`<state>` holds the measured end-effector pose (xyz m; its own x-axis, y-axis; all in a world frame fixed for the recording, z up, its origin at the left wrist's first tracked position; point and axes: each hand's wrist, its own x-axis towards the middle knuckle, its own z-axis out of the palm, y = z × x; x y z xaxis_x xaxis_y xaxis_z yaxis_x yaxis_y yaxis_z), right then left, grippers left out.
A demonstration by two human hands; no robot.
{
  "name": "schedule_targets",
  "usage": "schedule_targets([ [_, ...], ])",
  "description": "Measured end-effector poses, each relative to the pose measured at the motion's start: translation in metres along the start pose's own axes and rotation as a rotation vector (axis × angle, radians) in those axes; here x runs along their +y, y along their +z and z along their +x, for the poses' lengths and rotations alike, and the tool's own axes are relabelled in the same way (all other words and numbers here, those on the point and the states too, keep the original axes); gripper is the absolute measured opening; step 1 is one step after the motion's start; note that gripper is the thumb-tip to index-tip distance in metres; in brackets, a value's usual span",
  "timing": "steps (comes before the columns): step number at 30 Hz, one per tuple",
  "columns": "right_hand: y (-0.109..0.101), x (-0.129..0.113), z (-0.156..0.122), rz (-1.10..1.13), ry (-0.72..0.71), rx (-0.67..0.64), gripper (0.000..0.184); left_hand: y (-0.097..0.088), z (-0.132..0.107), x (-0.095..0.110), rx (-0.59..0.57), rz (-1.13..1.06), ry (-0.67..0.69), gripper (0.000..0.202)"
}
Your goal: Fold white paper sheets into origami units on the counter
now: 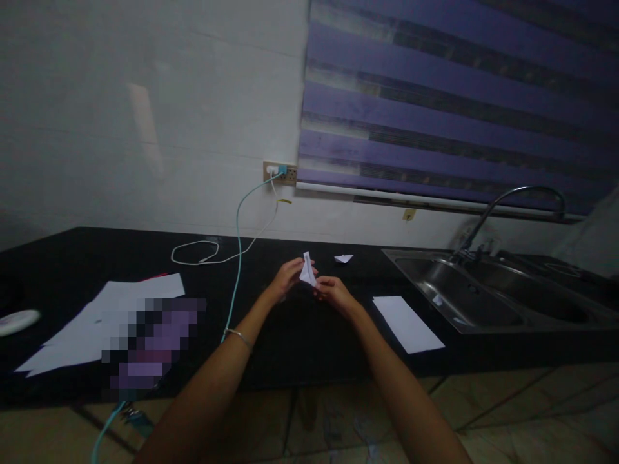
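Between my two hands is a small folded piece of white paper point(307, 271), held above the black countertop point(309, 341). My left hand point(287, 277) grips its left side, fingers closed behind it. At its lower right corner, my right hand point(333, 292) pinches the paper between thumb and fingers. Just beyond, to the right, a small folded paper boat point(343, 259) rests on the counter. A stack of white paper strips point(407, 323) lies to the right of my right hand.
Larger white sheets point(91, 328) and a pixelated object point(155, 345) lie on the left. A teal cable point(238, 258) and a white cable point(193, 263) run from the wall socket point(279, 173). A steel sink point(464, 296) with a curved faucet point(493, 206) sits at right.
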<state>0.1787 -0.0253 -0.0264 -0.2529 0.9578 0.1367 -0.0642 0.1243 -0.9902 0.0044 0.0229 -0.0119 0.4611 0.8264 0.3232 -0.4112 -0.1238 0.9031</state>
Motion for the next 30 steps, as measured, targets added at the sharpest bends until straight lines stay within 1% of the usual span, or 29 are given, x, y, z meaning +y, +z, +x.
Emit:
schedule_targets([
  [3,0.001,-0.001,0.0,0.023,0.026,-0.003,0.019,0.003,-0.002,0.003,0.028,0.085,0.007,0.047],
  [7,0.001,-0.001,0.001,0.034,0.048,0.001,0.018,0.008,-0.006,0.009,0.04,0.109,0.022,0.047],
  [12,0.001,0.001,0.002,0.035,0.048,-0.001,0.015,0.014,-0.012,0.017,0.102,0.256,0.096,0.039],
  [16,0.0,0.003,0.003,-0.003,0.044,-0.022,0.013,0.016,-0.014,0.021,0.076,0.315,0.113,0.035],
  [20,-0.002,0.005,0.003,-0.022,0.044,-0.057,0.011,0.015,-0.013,0.019,0.039,0.362,0.138,0.035],
  [24,-0.003,0.007,0.003,-0.042,0.036,-0.079,0.011,0.014,-0.011,0.014,0.042,0.403,0.106,0.041],
  [30,-0.002,0.008,0.002,-0.089,0.016,-0.074,0.013,0.012,-0.008,0.007,0.044,0.391,0.109,0.045],
])
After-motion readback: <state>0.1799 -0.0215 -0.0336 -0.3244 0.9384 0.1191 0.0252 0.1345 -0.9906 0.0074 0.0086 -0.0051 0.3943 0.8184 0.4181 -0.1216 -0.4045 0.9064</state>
